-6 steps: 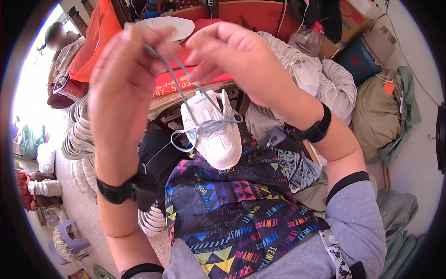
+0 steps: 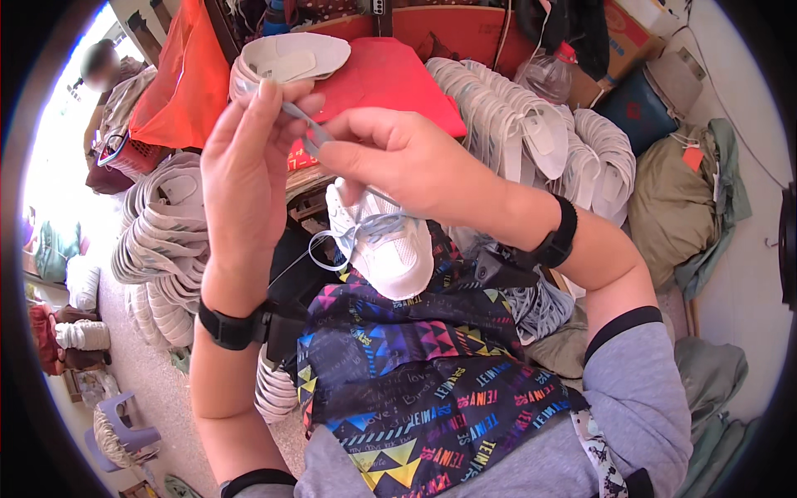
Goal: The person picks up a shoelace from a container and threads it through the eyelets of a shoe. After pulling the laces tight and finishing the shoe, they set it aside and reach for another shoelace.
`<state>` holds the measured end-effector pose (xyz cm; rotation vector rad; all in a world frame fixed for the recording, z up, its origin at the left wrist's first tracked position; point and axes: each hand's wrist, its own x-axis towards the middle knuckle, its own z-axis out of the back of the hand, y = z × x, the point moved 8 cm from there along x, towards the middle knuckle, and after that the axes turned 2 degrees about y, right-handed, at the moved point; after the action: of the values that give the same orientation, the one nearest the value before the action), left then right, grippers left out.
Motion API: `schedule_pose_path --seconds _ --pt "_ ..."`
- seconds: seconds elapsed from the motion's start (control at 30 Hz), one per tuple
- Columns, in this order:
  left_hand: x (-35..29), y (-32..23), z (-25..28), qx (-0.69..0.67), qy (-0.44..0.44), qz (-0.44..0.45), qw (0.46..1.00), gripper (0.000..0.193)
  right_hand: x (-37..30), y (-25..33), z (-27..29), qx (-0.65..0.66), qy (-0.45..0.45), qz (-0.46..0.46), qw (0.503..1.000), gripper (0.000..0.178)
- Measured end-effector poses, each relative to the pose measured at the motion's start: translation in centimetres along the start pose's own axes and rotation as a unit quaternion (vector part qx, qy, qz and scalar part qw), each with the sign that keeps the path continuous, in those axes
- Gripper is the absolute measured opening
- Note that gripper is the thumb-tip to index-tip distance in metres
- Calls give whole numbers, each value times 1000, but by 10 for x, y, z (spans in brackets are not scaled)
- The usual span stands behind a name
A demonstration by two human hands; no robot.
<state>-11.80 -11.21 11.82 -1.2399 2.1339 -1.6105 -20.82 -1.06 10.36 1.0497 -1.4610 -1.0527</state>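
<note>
Both hands [image 2: 249, 158] have dropped since the earlier frame, the left also shifting rightward; the white shoe has barely moved. Leftmost, a stack of pale shoe uppers [image 2: 162, 241] stands beside the desk [image 2: 309, 180]. Next, the left hand's grip pinches a grey-blue lace [image 2: 305, 129] between thumb and fingers. Behind it, another pale shoe piece [image 2: 332, 51] lies near the desk's far left corner. The white shoe [image 2: 403, 261] sits before the desk's near edge, toe toward the patterned apron [image 2: 407, 349]. The right hand's [image 2: 398, 158] grip pinches the same lace. Rightmost, more white uppers [image 2: 498, 108] stand in a row.
</note>
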Motion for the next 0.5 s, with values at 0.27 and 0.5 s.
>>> schedule_pose_path --seconds 0.27,0.5 --pt "-98 126 87 311 3 143 940 9 -2 23 37 -4 -33 -99 994 17" --pt "-113 134 64 504 133 68 850 12 12 187 35 -272 9 294 916 16"
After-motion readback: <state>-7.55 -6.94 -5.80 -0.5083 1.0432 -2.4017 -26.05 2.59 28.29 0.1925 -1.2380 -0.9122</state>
